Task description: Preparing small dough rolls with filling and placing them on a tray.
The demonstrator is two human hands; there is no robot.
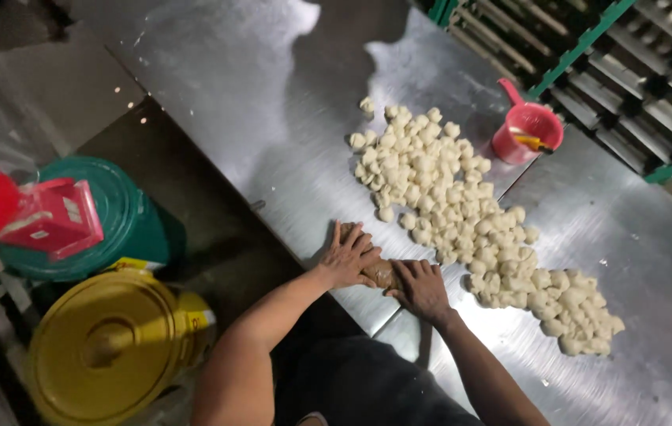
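At the far left stand a yellow lidded bucket [111, 343] and a green one [127, 213]. My left hand [346, 256] lies flat, fingers spread, pressing on a brown roll of dough [382, 273] at the near edge of the steel table [233, 95]. My right hand [421, 289] presses flat on its other end. Just beyond lies a heap of pale dough pieces [470, 221], then 1 pink jug [527, 132].

Bare steel table [273, 118] is left free beyond and left of the hands; the right is blocked by dough pieces [462, 213] and a red jug [527, 132].
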